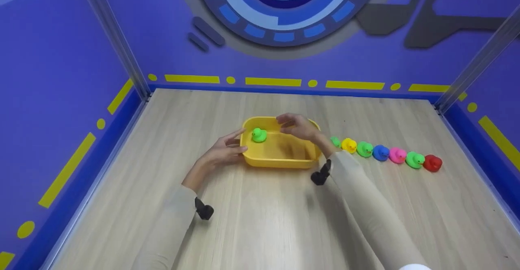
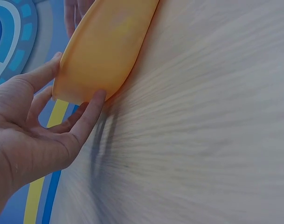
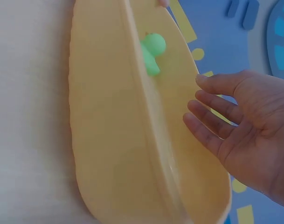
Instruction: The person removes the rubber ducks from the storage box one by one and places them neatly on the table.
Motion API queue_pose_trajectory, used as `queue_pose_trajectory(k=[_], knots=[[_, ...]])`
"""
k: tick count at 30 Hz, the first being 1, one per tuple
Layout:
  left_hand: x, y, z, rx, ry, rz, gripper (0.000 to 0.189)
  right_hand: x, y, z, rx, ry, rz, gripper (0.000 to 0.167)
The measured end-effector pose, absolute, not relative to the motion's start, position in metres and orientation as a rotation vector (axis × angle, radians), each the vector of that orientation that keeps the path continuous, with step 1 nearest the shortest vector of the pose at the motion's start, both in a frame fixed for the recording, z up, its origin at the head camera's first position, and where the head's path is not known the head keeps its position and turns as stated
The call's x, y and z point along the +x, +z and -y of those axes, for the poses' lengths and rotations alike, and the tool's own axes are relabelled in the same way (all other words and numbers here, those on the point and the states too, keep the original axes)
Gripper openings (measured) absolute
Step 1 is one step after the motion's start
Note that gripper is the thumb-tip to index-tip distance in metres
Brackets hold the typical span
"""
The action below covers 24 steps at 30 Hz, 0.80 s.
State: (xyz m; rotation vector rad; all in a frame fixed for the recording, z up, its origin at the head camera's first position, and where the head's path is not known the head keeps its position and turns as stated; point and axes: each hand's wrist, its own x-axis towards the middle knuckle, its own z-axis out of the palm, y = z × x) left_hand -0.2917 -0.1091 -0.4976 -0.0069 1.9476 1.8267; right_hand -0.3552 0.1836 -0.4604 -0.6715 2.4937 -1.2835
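A yellow plastic tub (image 1: 280, 163) stands on the table with one green toy duck (image 1: 259, 135) inside, near its left end. My left hand (image 1: 223, 150) touches the tub's left end from outside. In the left wrist view, thumb and fingertips of this left hand (image 2: 44, 126) lie against the end wall and rim. Over the tub's right part hovers my right hand (image 1: 300, 127). The right wrist view shows the right hand (image 3: 253, 126) with its fingers spread, holding nothing, apart from the green duck (image 3: 153, 51).
Right of the tub runs a slanting row of toy ducks: a partly hidden green one (image 1: 335, 141), yellow (image 1: 348, 145), green (image 1: 365, 149), blue (image 1: 381, 152), pink (image 1: 397, 155), green (image 1: 415, 160) and red (image 1: 433, 163). Blue-purple panels (image 1: 260, 65) wall the table (image 1: 260, 221) behind and on both sides.
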Motion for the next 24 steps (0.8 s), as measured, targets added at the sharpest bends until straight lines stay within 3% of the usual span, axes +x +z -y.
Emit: queue_pose_trajectory(k=[12,24], knots=[[-0.292,-0.497,0.108,-0.014,1.817,-1.952,0.074,-0.35,-0.487,-0.14,-0.713,-1.249,-2.503,0.047],[-0.292,-0.497,0.109,0.039,1.811,-1.962,0.072,-0.344,-0.489,-0.109,-0.658,-1.065,-2.625,0.046]])
